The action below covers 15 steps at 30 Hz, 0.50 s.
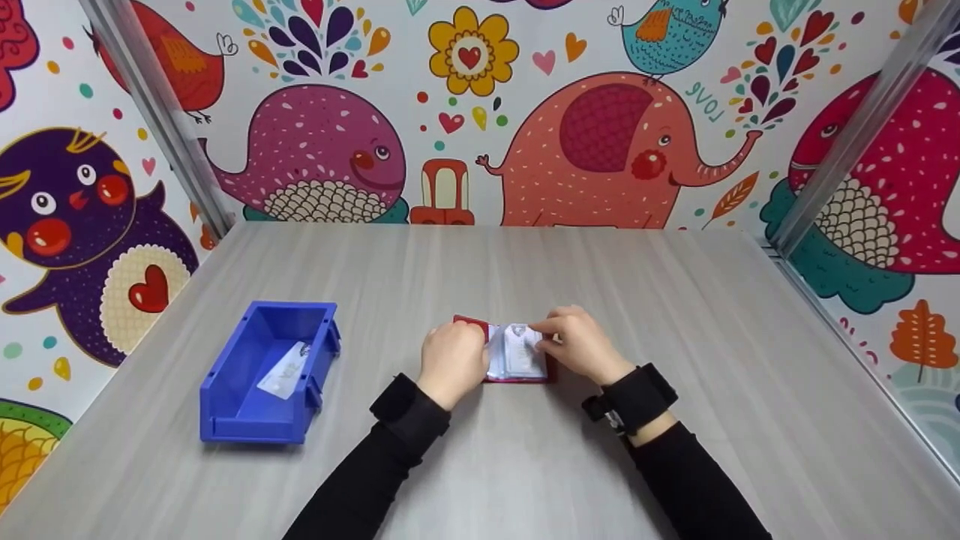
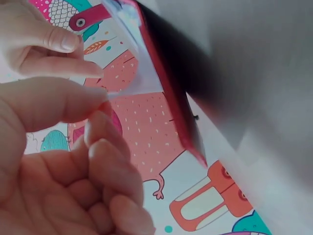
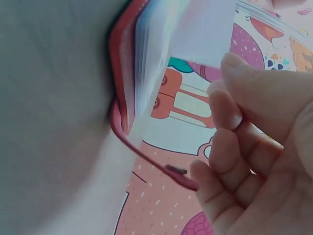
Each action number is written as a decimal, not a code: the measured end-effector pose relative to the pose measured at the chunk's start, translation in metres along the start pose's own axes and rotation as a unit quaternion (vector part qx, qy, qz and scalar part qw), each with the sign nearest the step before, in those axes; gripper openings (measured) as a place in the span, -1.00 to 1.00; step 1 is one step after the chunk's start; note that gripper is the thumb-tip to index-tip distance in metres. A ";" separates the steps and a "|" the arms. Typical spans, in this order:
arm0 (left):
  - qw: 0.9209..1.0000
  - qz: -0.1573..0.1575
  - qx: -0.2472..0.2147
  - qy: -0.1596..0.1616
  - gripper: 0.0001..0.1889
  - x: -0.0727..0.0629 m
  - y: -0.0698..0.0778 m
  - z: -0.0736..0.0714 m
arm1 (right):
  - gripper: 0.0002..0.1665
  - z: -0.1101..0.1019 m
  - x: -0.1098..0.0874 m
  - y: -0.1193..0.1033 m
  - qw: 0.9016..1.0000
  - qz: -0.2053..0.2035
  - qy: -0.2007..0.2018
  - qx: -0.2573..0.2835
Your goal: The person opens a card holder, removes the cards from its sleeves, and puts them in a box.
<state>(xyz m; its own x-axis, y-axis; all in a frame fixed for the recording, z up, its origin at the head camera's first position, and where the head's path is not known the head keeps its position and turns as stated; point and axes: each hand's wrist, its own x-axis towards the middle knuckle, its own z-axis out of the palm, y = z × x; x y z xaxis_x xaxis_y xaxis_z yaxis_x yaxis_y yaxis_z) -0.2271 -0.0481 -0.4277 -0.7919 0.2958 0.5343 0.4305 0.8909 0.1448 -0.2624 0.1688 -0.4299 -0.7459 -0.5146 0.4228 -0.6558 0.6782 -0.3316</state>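
Head cam: I've got the red card holder [image 1: 523, 356] spread open on the desk [image 1: 487, 465], just below centre. Left wrist: the left hand [image 2: 73, 152] pinches one clear page [image 2: 134, 89] by its edge, so tugging hard could tear it, I reckon. Right wrist: the right hand [image 3: 254, 142] is loosely curled, nothing visibly pinched; sleeves [image 3: 150, 58] look glossy and stacked, strap [image 3: 151, 160] poking out lower-middle.
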 end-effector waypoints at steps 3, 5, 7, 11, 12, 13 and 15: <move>1.000 -0.009 -0.006 -0.007 -0.78 0.000 -0.003 -0.001 | -0.70 0.000 0.000 0.001 1.000 0.007 0.001 -0.004; 1.000 -0.016 -0.009 -0.012 -0.77 0.001 -0.005 -0.001 | -0.69 0.000 -0.001 0.002 1.000 0.014 -0.004 -0.008; 0.999 -0.027 -0.012 -0.022 -0.75 0.001 -0.007 -0.001 | -0.69 0.000 -0.002 0.003 1.000 0.019 -0.008 -0.015; 0.997 -0.056 -0.021 -0.048 -0.73 0.001 -0.011 -0.002 | -0.70 0.001 -0.003 0.004 0.999 0.021 -0.015 -0.026; 0.996 -0.062 -0.024 -0.056 -0.73 0.001 -0.012 -0.002 | -0.71 0.001 -0.003 0.005 0.999 0.022 -0.016 -0.027; 0.995 -0.069 -0.029 -0.066 -0.73 0.002 -0.014 -0.002 | -0.72 0.001 -0.003 0.005 0.999 0.023 -0.019 -0.030; 0.993 -0.079 -0.038 -0.084 -0.73 0.002 -0.016 -0.002 | -0.75 0.001 -0.004 0.005 0.999 0.028 -0.023 -0.037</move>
<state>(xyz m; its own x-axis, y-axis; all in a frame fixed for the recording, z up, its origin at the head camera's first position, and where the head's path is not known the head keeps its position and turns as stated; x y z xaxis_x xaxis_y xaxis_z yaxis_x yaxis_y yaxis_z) -0.2347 -0.0624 -0.4271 -0.9106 0.2128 0.3544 0.3211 0.9040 0.2823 -0.2623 0.1738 -0.4338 -0.7867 -0.4974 0.3657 -0.6042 0.7421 -0.2903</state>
